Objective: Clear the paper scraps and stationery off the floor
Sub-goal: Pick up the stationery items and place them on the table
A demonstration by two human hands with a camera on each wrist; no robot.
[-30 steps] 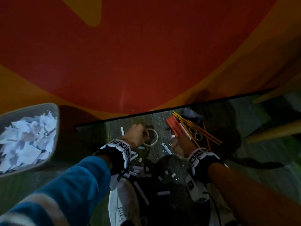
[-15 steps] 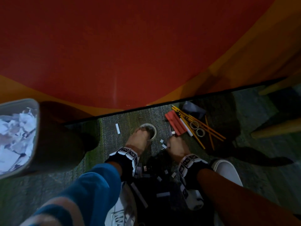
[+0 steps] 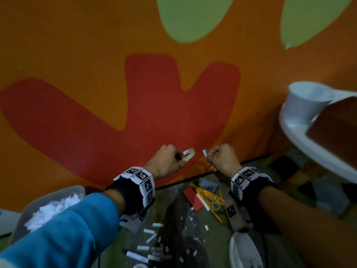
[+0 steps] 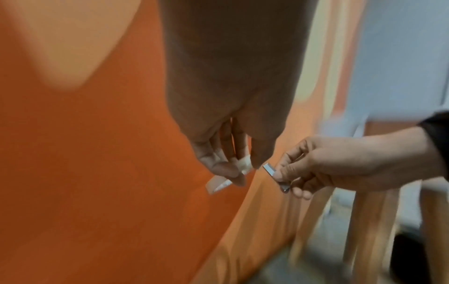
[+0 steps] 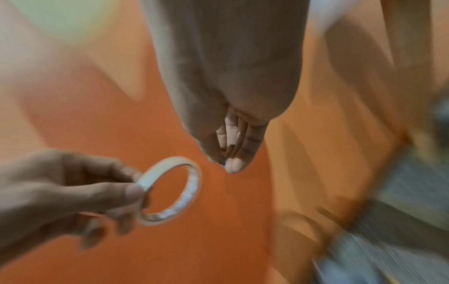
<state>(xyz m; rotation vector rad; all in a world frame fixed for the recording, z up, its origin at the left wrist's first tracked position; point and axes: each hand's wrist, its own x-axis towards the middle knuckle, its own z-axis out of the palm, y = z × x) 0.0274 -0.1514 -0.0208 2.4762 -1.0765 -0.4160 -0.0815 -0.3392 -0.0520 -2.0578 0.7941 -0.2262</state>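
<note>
My left hand point(image 3: 178, 158) is raised in front of the orange and red wall and pinches a thin white tape ring point(image 3: 188, 154) by its rim. The right wrist view shows this tape ring point(image 5: 170, 190) held upright in the left hand point(image 5: 131, 192). Close beside it, my right hand point(image 3: 209, 157) has its fingers curled round small white paper scraps point(image 3: 205, 152); one grey-white strip point(image 4: 269, 170) sticks out between thumb and forefinger. Several paper scraps point(image 3: 148, 232) lie on the dark floor below, with a red pad point(image 3: 193, 198), yellow pencils point(image 3: 210, 196) and two small tape rings point(image 3: 213, 203).
A grey bin point(image 3: 29, 206) holding shredded paper point(image 3: 52, 209) stands at the lower left. A white round table point(image 3: 301, 120) juts in at the right. My white shoe point(image 3: 245, 250) is at the bottom, near the scraps. The painted wall point(image 3: 135, 93) is just ahead.
Both hands have risen from the floor to in front of the wall. The left took the tape ring up with it and the right took paper scraps. The view has tilted upward.
</note>
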